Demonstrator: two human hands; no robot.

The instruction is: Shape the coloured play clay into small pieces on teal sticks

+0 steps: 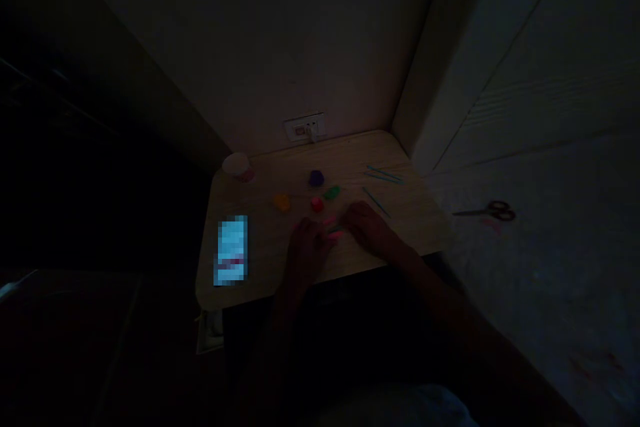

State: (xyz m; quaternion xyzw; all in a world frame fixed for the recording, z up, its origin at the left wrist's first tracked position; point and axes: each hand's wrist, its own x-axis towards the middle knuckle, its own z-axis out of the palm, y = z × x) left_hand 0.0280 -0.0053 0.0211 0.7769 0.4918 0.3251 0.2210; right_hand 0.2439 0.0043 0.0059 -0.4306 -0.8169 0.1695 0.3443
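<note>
The light is very dim. My left hand (306, 247) and my right hand (367, 227) meet near the front of a small wooden table (270, 267), fingers closed. Between the fingertips runs a thin green stick (334, 230), which both hands appear to pinch. Bright pink pieces (330, 219) lie right beside it, close to the left fingertips; whether they are held is unclear. Just beyond the hands sit a red lump (317, 204), a green lump (332, 193), a dark purple lump (316, 178) and an orange lump (282, 202), all like modelling clay.
Thin bluish-green sticks (384, 175) lie at the table's right, with another stick (377, 202) nearer. A paper cup (237, 165) stands back left, and a lit phone (231, 250) lies front left. Scissors (487, 211) rest on the pale surface at right. A wall socket (305, 127) holds a plug.
</note>
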